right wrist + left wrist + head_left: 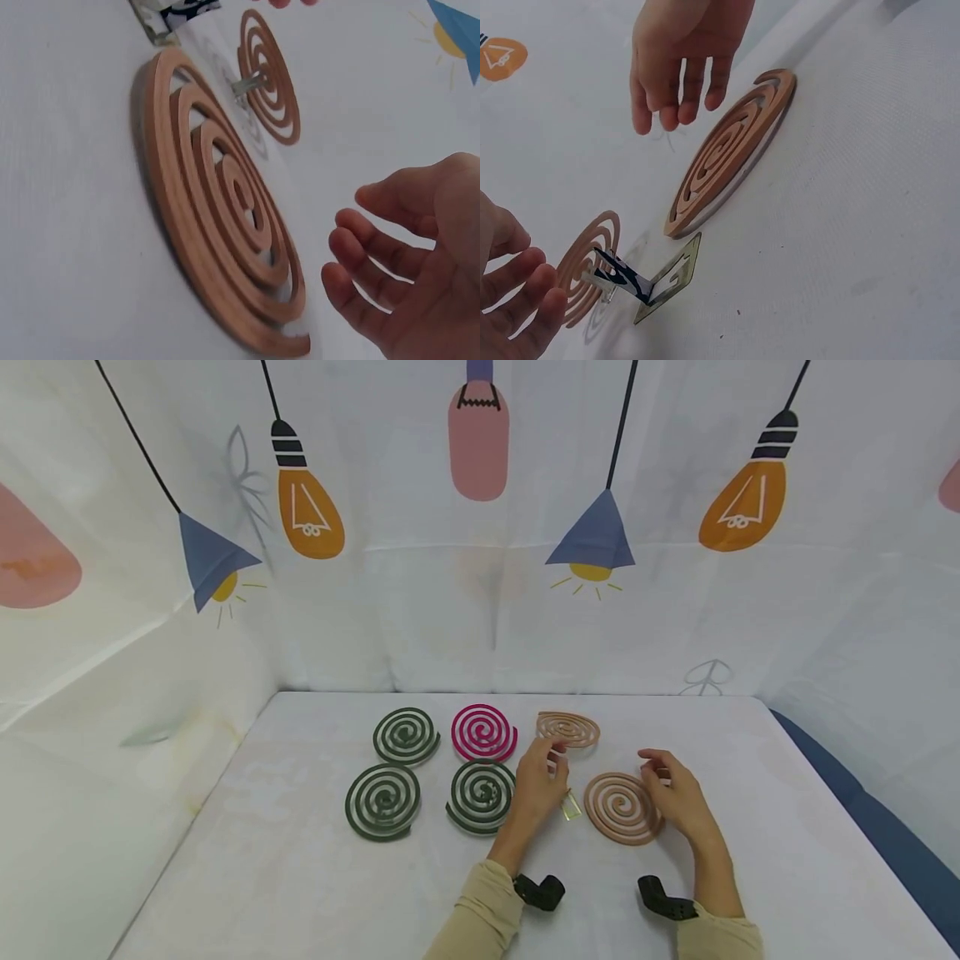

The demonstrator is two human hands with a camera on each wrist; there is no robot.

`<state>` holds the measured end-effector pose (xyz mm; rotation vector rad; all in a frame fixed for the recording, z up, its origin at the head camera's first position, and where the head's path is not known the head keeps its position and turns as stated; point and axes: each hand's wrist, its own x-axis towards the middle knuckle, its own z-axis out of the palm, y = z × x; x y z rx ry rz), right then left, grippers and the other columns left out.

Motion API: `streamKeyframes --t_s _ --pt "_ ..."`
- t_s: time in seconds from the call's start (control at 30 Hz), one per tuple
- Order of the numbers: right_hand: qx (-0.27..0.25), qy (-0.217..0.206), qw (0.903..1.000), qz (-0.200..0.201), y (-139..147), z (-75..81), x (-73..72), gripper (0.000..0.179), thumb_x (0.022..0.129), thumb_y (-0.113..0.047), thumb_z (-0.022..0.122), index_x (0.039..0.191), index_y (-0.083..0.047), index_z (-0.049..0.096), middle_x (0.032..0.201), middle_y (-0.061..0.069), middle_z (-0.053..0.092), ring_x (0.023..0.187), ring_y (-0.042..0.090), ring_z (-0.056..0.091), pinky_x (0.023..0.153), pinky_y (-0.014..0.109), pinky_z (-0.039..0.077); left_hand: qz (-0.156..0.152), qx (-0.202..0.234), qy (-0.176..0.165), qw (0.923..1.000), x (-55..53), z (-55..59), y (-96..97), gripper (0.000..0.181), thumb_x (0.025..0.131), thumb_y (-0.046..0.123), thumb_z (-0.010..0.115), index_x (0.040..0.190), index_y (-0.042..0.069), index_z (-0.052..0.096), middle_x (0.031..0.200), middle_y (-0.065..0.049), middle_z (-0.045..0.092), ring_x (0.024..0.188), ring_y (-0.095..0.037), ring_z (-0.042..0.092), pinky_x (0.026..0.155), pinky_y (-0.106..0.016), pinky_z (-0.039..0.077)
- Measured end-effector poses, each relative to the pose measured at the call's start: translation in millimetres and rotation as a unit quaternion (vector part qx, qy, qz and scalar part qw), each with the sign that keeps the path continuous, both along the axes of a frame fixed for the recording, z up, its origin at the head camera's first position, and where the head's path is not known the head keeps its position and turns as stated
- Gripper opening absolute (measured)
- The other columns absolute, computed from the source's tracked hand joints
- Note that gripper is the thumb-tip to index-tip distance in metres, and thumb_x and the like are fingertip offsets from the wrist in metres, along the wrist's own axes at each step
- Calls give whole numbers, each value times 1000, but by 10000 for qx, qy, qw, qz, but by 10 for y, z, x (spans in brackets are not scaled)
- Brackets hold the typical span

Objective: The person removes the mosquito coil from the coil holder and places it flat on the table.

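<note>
A brown mosquito coil (622, 808) lies flat on the white table, with my right hand (678, 793) just over its right edge. The fingers of that hand are loosely bent and hold nothing, as the right wrist view also shows. My left hand (542, 781) hovers between the coils with relaxed, empty fingers. Beside it a small metal coil stand (667, 277) rests on the table, its thin tongue bent upward. Behind it, a second brown coil (268, 79) is raised off the table on another stand (249, 84).
To the left lie a pink coil (483, 732) and several green coils, among them one (480, 797) partly behind my left wrist. A white cloth wall (420, 618) printed with lamps rises behind the table (247, 877).
</note>
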<state>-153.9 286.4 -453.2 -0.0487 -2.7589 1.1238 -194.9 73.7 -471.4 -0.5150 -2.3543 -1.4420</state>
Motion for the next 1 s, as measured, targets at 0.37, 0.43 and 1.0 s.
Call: streamKeyframes --t_s 0.37,0.43,1.0 --pt "-335 219 9985 366 -229 58 -143 32 98 -9 45 127 2 49 111 21 59 105 36 57 90 49 47 733 297 -36 9969 -89 4 -10 40 77 -1 63 117 5 60 110 -13 51 80 -20 57 61 -17 46" --pt "-356 229 9983 390 -248 59 -177 32 98 -11 44 127 1 50 112 21 59 105 35 57 90 49 46 781 341 135 9963 -125 -12 -2 43 76 -2 63 118 4 59 108 -14 50 82 -21 56 61 -17 46" --pt "-806 -348 9957 287 -330 18 -507 42 98 -15 44 134 5 39 114 26 54 98 32 58 71 20 48 496 -9 -901 9947 -233 78 -66 47 84 7 63 129 3 54 123 -18 48 100 -25 58 72 -19 50"
